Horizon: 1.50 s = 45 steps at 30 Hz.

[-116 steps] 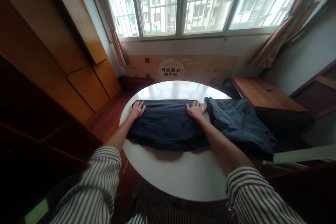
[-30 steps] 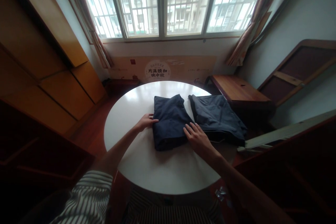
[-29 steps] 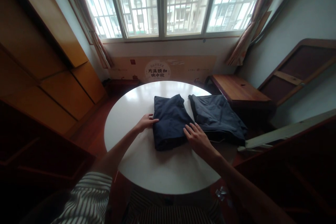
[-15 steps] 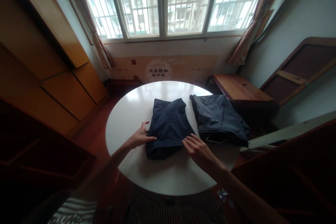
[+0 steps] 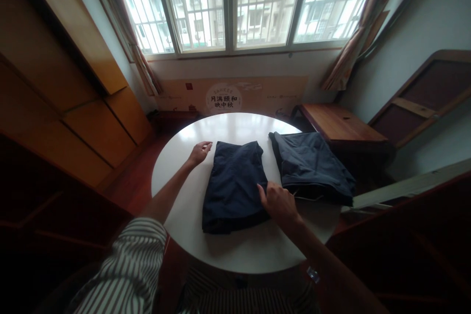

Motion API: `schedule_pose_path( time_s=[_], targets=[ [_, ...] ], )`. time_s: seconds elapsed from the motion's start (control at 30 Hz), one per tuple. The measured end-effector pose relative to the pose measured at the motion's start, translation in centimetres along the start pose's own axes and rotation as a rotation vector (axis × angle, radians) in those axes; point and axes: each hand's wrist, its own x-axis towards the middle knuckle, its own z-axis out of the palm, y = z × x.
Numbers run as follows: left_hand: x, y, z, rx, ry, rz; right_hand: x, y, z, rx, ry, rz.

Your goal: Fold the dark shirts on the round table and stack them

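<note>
A folded dark blue garment (image 5: 235, 181) lies in the middle of the round white table (image 5: 176, 176), its darker lower layer showing along the near edge. My left hand (image 5: 200, 153) is just off its far left corner, fingers loosely bent with a gap to the thumb and nothing in them. At the garment's right edge, my right hand (image 5: 279, 201) has its fingers curled and the thumb against the cloth; part of the grip is hidden. A second folded garment (image 5: 311, 162), greyish blue with a thin white cord at its near side, lies to the right.
A wooden side table (image 5: 342, 125) stands behind on the right, near a leaning framed panel (image 5: 415, 98). Orange cabinets (image 5: 95, 127) line the left side. Dark wooden furniture (image 5: 412, 235) flanks the table on the near right. A barred window is beyond.
My left hand has left the garment's near left edge and moved away from me to its far left corner. My right hand's fingers have curled at the right edge. The garment's near part lies flatter.
</note>
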Motion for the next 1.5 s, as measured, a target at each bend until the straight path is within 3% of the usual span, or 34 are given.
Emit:
schedule_pose_path(
  time_s=[0.1,0.23,0.37,0.5,0.77,0.9,1.0,1.07,1.17,1.23,1.33,1.5],
  targets=[
    [3.4,0.2,1.7,-0.025,-0.056,-0.026,-0.6,0.1,0.3,0.019,-0.046,0.088],
    [5.2,0.2,3.2,-0.055,-0.163,-0.074,-1.3,1.4,0.3,0.072,-0.152,0.147],
    [5.9,-0.1,3.2,-0.069,-0.232,-0.119,-1.6,2.8,0.2,0.113,-0.217,0.113],
    [6.2,-0.6,3.0,-0.065,-0.209,-0.143,-2.2,3.5,0.4,0.191,-0.257,0.054],
    [5.9,-0.6,4.0,-0.023,-0.154,-0.059,-2.2,3.1,0.1,0.084,-0.257,0.055],
    [5.3,0.7,4.0,0.068,-0.079,0.002,1.0,2.0,-2.4,0.098,-0.07,0.005],
    [2.7,3.0,4.2,0.157,0.001,0.113,5.3,1.1,-4.5,0.154,0.01,-0.064],
    [-0.9,5.1,4.9,0.285,-0.01,0.327,8.7,0.7,-5.6,0.17,0.026,-0.076],
    [-8.3,8.3,6.6,0.5,-0.187,0.733,13.9,0.4,-6.4,0.247,0.01,-0.072],
    [-12.8,10.0,7.7,0.569,-0.417,0.887,16.9,0.3,-6.3,0.311,-0.048,-0.028],
    [-16.5,11.2,8.9,0.707,-0.571,0.922,20.4,0.1,-5.1,0.366,-0.154,0.029],
    [-17.1,11.1,9.8,0.841,-0.599,0.885,22.8,1.0,-2.0,0.474,-0.25,0.045]
  ],
)
